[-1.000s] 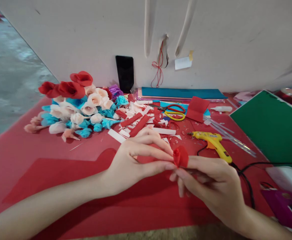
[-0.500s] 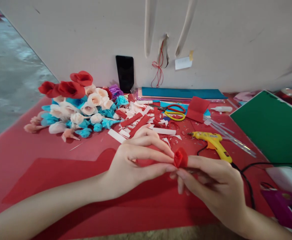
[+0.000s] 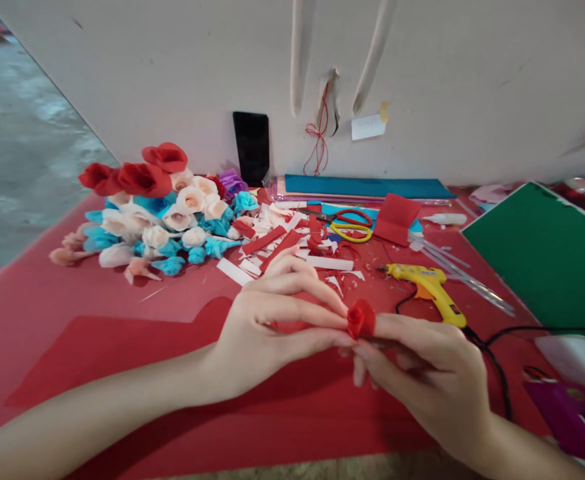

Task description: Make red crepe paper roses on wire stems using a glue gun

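Note:
A small red paper flower (image 3: 360, 319), rolled into a tight spiral bud, sits between my two hands above the red table. My left hand (image 3: 277, 317) pinches its left side with thumb and fingertips. On the other side, my right hand (image 3: 427, 367) grips it between thumb and index finger, the remaining fingers curled underneath. The flower's base is hidden behind my fingers. Under my left forearm lies a flat sheet of red paper (image 3: 107, 347). Just behind the hands, red and white paper scraps (image 3: 272, 247) are heaped.
Finished-looking paper flowers (image 3: 172, 213) pile up at the left. Scissors (image 3: 352, 225) lie among the scraps. A yellow glue gun (image 3: 427, 283) with a black cord lies right of centre, beside clear glue sticks (image 3: 467, 283). A green board (image 3: 542, 260) stands at the right; a phone (image 3: 252, 148) leans on the wall.
The red flower has turned slightly between my fingers, so its spiral centre faces more toward me. Both hands have otherwise barely moved.

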Available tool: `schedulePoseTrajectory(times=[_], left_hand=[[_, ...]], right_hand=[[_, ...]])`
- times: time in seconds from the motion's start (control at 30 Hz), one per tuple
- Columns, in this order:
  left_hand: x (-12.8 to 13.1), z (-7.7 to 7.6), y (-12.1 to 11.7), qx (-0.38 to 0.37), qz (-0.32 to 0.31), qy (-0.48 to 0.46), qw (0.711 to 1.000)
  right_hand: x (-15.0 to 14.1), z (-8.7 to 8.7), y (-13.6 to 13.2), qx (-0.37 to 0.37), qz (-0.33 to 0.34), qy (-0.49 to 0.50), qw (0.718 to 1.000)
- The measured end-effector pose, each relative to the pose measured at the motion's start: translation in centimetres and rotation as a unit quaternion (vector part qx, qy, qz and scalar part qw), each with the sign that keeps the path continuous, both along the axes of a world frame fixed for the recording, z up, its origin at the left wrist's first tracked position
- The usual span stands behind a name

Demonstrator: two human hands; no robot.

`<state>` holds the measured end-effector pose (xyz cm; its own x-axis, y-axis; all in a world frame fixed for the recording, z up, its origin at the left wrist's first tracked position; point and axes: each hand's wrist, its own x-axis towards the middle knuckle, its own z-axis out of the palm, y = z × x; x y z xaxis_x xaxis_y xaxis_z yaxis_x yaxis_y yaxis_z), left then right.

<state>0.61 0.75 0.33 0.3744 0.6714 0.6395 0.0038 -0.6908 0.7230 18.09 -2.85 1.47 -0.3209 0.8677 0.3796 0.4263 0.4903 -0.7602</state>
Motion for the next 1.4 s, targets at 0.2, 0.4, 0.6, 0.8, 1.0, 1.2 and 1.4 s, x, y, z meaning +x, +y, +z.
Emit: schedulePoseTrajectory(times=[0.2, 0.4, 0.6, 0.8, 1.0, 1.2, 1.4], left_hand=[[0.0, -0.1, 0.1, -0.007, -0.014, -0.015, 1.0], [0.0, -0.1, 0.5, -0.02, -0.047, -0.013, 0.999], [-0.3, 0.2, 0.9, 0.006, -0.073, 0.003, 0.997], [-0.2, 0.5, 0.8, 0.046, -0.068, 0.001, 0.997], [0.0, 0.3, 0.6, 0.025, -0.048, -0.011, 0.999], [0.1, 0.4, 0.6, 0.022, -0.029, 0.0, 0.999], [0.1, 0.1, 0.5, 0.001, -0.036, 0.0, 0.999]], right_hand=[[0.2, 0.0, -0.1, 0.005, 0.011, -0.012, 1.0], [0.4, 0.1, 0.3, 0.051, 0.04, -0.029, 0.997], [0.4, -0.2, 0.3, 0.116, 0.027, -0.024, 0.993], [0.3, -0.3, 0.2, 0.127, 0.042, -0.023, 0.991], [0.4, -0.5, 0.5, 0.083, 0.066, -0.026, 0.994], [0.5, -1.2, 0.5, 0.071, 0.07, -0.038, 0.994], [0.3, -0.8, 0.6, 0.063, 0.073, -0.039, 0.995]])
